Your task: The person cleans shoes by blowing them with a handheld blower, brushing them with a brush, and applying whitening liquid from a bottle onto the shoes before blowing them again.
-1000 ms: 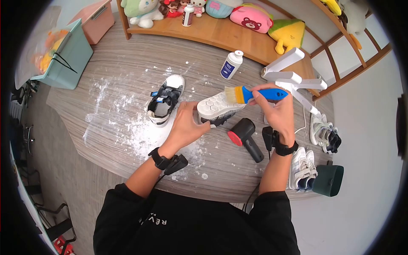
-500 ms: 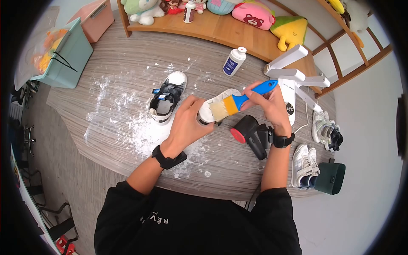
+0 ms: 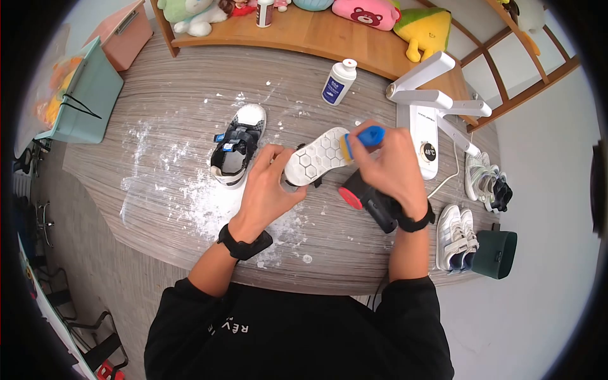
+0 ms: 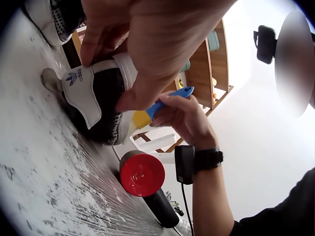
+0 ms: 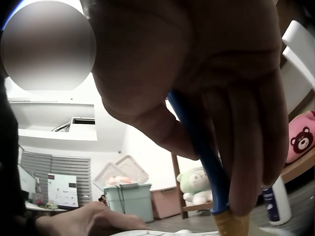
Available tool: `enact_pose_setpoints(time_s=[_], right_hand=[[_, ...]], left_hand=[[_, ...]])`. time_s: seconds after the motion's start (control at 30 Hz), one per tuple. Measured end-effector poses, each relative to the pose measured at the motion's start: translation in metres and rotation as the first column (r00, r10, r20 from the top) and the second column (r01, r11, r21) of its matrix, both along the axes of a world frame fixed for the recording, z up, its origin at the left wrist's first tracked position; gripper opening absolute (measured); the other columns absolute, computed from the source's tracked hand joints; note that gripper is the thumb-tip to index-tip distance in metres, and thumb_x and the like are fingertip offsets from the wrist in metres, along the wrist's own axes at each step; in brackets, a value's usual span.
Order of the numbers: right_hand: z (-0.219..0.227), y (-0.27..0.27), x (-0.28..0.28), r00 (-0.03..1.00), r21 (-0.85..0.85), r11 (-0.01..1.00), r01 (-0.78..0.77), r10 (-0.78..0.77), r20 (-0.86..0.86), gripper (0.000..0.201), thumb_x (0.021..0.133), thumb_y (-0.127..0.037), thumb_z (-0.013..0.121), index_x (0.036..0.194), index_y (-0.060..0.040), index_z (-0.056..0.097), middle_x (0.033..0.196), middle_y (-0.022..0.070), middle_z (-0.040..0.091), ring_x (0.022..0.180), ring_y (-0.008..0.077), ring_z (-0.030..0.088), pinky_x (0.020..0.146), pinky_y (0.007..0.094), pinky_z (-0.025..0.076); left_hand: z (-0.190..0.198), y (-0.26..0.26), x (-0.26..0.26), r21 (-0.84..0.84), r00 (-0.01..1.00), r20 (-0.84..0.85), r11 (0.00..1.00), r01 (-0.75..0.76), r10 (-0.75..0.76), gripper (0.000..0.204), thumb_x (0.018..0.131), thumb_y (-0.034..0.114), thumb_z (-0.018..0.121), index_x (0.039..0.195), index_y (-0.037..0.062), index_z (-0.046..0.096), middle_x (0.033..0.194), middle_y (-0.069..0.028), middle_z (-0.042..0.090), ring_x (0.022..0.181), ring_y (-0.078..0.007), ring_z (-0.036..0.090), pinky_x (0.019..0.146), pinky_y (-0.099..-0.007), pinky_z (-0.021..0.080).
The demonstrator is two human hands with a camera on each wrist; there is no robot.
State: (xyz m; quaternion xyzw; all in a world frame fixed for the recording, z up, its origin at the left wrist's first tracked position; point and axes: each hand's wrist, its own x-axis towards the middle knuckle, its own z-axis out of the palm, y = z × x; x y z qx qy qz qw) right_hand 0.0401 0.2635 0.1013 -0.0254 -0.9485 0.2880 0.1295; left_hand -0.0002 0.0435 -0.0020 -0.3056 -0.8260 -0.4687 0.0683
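Note:
My left hand (image 3: 267,183) grips a small black-and-white shoe (image 4: 91,98) by its heel end, its white hexagon-patterned sole turned up in the head view. Pinched in my right hand (image 3: 396,168) is a paintbrush (image 3: 367,137) with a blue handle and yellow ferrule; its bristles lie at the far end of the sole. The matching shoe (image 3: 239,145) stands upright on the table to the left, its strap side up. White powder (image 3: 209,196) is spread over the tabletop around it. Below the right hand lies a black hair dryer (image 3: 373,206) with a red end.
A white bottle (image 3: 339,82) with a blue label stands behind the shoes. At the right are a white shoe dryer (image 3: 421,133) reading 48°C, pale shoes (image 3: 453,240) and a dark green box (image 3: 496,253). Bins (image 3: 88,95) stand left; a wooden shelf (image 3: 304,35) with plush toys runs behind.
The brush has moved from the heel part of the sole toward its far end, and the right hand has turned over it. The left hand keeps its hold on the shoe.

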Motion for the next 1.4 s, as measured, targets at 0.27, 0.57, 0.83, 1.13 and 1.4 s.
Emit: enact_pose_setpoints(time_s=[0.27, 0.57, 0.83, 1.13, 1.4], right_hand=[[0.004, -0.017, 0.008, 0.97, -0.539, 0.811, -0.229, 0.233, -0.063, 0.007, 0.092, 0.0, 0.067, 0.095, 0.0054, 0.071, 0.086, 0.0107, 0.074, 0.075, 0.0171, 0.073, 0.069, 0.0283, 0.058], [-0.023, 0.052, -0.015, 0.992, -0.394, 0.915, 0.085, -0.113, -0.05, 0.011, 0.091, -0.005, 0.068, 0.092, 0.0049, 0.073, 0.074, 0.0114, 0.072, 0.066, 0.0177, 0.072, 0.063, 0.0307, 0.056], [0.004, 0.004, -0.003, 0.994, -0.06, 0.996, -0.071, 0.066, -0.085, 0.008, 0.087, -0.011, 0.073, 0.09, -0.0029, 0.074, 0.068, 0.0182, 0.067, 0.054, 0.0342, 0.064, 0.055, 0.038, 0.05], [0.013, -0.01, 0.014, 0.962, -0.443, 0.855, -0.271, 0.219, -0.165, 0.006, 0.089, -0.003, 0.07, 0.092, 0.0016, 0.074, 0.08, 0.0088, 0.074, 0.068, 0.0143, 0.07, 0.066, 0.026, 0.053], [-0.008, 0.027, -0.008, 0.992, -0.646, 0.756, -0.101, 0.123, -0.011, 0.009, 0.092, 0.0, 0.066, 0.096, 0.0073, 0.071, 0.087, 0.0112, 0.075, 0.078, 0.0174, 0.074, 0.072, 0.0289, 0.06]], left_hand=[[0.001, 0.0, 0.004, 0.053, 1.0, -0.018, 0.998, 0.026, -0.025, 0.055, 0.063, 0.002, 0.087, 0.115, -0.0012, 0.07, 0.108, -0.0114, 0.063, 0.095, -0.0248, 0.067, 0.074, -0.0317, 0.061], [-0.002, -0.001, 0.003, 0.062, 0.997, 0.078, 0.998, -0.004, -0.001, 0.057, 0.062, 0.002, 0.087, 0.117, 0.0002, 0.071, 0.107, -0.0104, 0.064, 0.093, -0.0249, 0.067, 0.074, -0.0308, 0.059], [-0.003, -0.002, 0.003, 0.047, 0.998, -0.068, 0.999, 0.012, -0.009, 0.065, 0.057, -0.003, 0.087, 0.12, 0.0046, 0.071, 0.115, -0.0102, 0.06, 0.102, -0.0257, 0.062, 0.078, -0.0343, 0.055], [-0.001, -0.004, 0.003, 0.041, 0.994, -0.102, 0.998, 0.037, -0.032, 0.071, 0.055, -0.011, 0.081, 0.123, 0.0046, 0.069, 0.124, -0.012, 0.056, 0.099, -0.0292, 0.052, 0.079, -0.037, 0.049], [0.0, -0.003, 0.003, 0.056, 0.996, -0.086, 0.998, 0.01, -0.005, 0.069, 0.057, -0.011, 0.08, 0.123, 0.0065, 0.07, 0.121, -0.0108, 0.058, 0.098, -0.0277, 0.055, 0.079, -0.0357, 0.049]])
